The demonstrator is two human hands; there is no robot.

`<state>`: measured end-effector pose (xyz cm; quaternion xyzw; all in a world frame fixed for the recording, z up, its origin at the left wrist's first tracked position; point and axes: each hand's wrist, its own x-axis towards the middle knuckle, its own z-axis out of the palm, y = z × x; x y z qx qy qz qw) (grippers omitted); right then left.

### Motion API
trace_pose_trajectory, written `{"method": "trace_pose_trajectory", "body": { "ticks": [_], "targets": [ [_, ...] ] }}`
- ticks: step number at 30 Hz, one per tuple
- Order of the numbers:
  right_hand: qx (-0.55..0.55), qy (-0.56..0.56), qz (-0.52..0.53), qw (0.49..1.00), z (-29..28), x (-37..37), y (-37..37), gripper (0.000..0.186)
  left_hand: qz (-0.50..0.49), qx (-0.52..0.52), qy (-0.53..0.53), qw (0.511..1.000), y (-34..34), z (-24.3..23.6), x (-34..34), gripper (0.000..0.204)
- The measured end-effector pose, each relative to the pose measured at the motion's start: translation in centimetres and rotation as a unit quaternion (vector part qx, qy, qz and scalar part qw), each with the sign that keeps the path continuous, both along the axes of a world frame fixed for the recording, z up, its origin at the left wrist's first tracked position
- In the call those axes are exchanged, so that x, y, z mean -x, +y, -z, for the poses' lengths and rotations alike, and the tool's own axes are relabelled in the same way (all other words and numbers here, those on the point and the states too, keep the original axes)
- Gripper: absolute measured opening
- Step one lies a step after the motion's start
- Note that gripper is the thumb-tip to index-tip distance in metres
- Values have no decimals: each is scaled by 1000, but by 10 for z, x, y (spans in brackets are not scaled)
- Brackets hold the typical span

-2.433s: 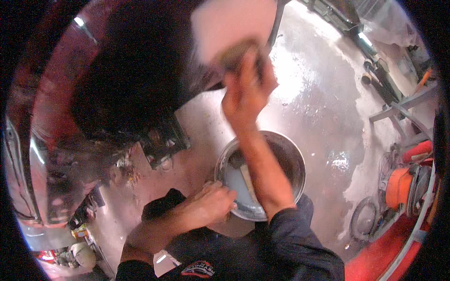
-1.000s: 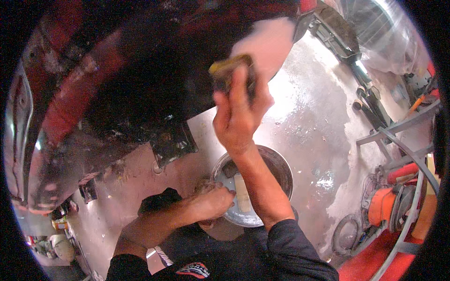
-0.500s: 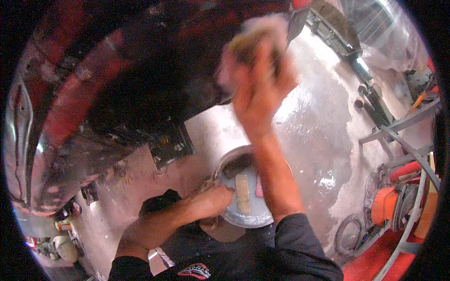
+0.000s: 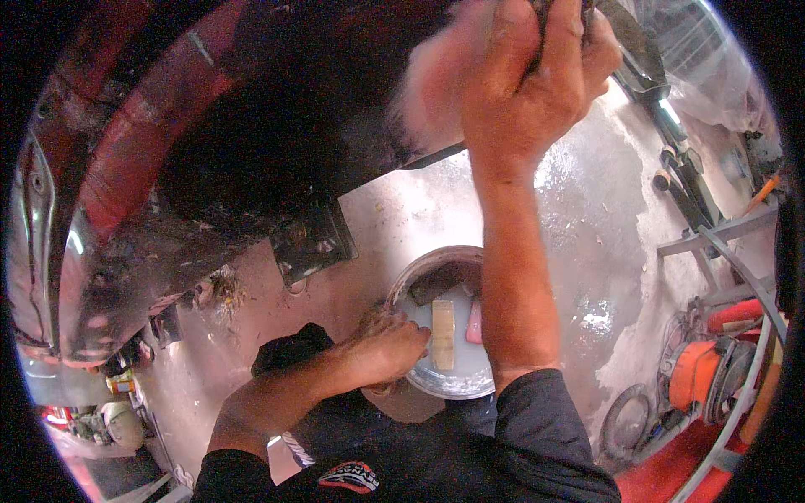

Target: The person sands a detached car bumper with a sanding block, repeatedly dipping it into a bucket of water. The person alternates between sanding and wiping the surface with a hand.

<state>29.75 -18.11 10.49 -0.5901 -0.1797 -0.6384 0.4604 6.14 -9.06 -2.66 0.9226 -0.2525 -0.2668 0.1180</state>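
My right hand (image 4: 541, 84) is raised at the lower edge of a dark red and black car body (image 4: 285, 109). Its fingers are bent around something dark that they mostly hide. Beside it, a pale pinkish patch (image 4: 438, 94) shows on the bodywork. Lower down, my left hand (image 4: 392, 352) is closed at the left rim of a round bucket (image 4: 449, 391); what its fingers grip is hidden. In the bucket's cloudy grey water are a beige block (image 4: 443, 335), a pink block (image 4: 475, 323) partly behind my right forearm, and a dark piece (image 4: 436, 283).
Wet concrete floor (image 4: 579, 251) spreads under the car. At right stand a grey metal frame (image 4: 713, 235) and an orange-and-black machine (image 4: 700, 373). Clear plastic sheeting (image 4: 713, 59) hangs at upper right. A black flap (image 4: 312, 247) hangs below the bodywork.
My right hand has moved up and to the right along the bodywork, baring the pale patch. My left hand stays at the bucket's rim, and the whole view has shifted slightly.
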Motion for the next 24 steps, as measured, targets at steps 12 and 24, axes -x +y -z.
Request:
{"method": "trace_pose_trajectory", "body": {
  "ticks": [12, 24],
  "targets": [
    [24, 6, 26, 999, 13, -7, -15, 50, -29, 26, 7, 999, -4, 2, 0, 28],
    [58, 37, -7, 998, 31, 4, -14, 53, -38, 23, 29, 999, 3, 9, 0, 30]
  ]
}}
